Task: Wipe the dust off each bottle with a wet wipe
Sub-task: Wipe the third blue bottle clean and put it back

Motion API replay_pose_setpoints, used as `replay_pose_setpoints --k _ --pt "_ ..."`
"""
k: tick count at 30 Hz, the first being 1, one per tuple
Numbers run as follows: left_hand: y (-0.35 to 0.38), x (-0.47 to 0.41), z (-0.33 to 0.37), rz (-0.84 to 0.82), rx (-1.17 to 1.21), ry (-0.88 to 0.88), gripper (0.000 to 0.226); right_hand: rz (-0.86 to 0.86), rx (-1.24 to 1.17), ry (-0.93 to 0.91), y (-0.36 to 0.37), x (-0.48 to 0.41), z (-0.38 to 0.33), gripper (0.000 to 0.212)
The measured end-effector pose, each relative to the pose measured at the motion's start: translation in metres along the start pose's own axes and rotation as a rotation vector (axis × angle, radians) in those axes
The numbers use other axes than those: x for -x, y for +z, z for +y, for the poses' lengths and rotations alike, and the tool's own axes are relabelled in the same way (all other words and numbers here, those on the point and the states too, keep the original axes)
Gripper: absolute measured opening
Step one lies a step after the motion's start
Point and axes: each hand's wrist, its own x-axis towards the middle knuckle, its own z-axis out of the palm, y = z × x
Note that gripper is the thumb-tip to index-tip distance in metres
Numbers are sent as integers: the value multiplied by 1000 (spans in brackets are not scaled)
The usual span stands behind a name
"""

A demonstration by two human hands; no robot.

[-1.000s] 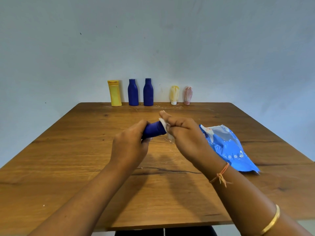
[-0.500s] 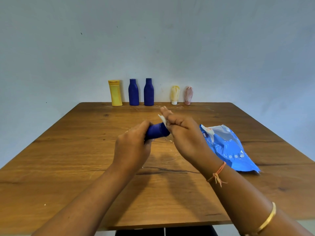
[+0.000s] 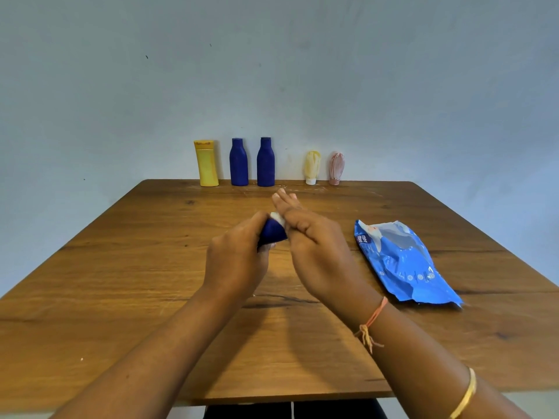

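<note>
Now left hand (image 3: 236,261) grip closed around dark blue plastic bottle (image 3: 273,232) — right hand (image 3: 317,255) grip pinching white wet wipe (image 3: 277,217) against it.

view: head, only one | faces forward and down | near: table (image 3: 127,297) | far: wall (image 3: 393,86)

Both forearms enter from the lower edge and converge at mid-frame. The left hand (image 3: 239,261), its back toward the camera, grips a blue bottle (image 3: 273,234) with its fingers curled round it. The right hand (image 3: 320,252) meets it from the right and pinches a white wet wipe (image 3: 276,216) against the bottle's far end, with two fingers (image 3: 282,196) extended forward. An orange thread (image 3: 376,313) circles the right wrist, and a gold bangle (image 3: 464,397) the right forearm.
</note>
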Motion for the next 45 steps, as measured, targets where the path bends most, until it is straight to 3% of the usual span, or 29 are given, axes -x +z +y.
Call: replay_pose_setpoints --k 2,4,10,16,22,26,30,34,39,42,45 --pt "0 1 0 -13 5 -13 26 23 -243 101 -5 -2 0 40" --pt "1 3 0 -17 1 -28 27 65 -324 141 -8 -2 3 39" --pt "4 3 6 -15 35 -38 18 8 151 -97 7 9 5 48" --pt "0 2 6 -36 11 -67 28 50 -241 88 -11 -1 2 42" --pt "1 3 8 -30 5 -76 22 15 96 -58 0 8 8 46" --pt "1 1 7 -18 -15 -7 29 11 -54 12 -8 -3 2 44" --pt "1 1 6 -21 2 -57 30 34 -281 93 -13 -1 3 41" --pt "3 2 7 -17 29 -111 28 50 -72 -11 -1 11 8 46" --pt "3 0 10 17 -46 24 29 -28 369 -154 -4 6 -2 50" --pt "3 -1 8 57 -161 81 36 -25 341 -78 -10 -2 -7 45" --pt "3 1 6 82 -213 117 41 -37 81 151 -18 -11 -11 37"
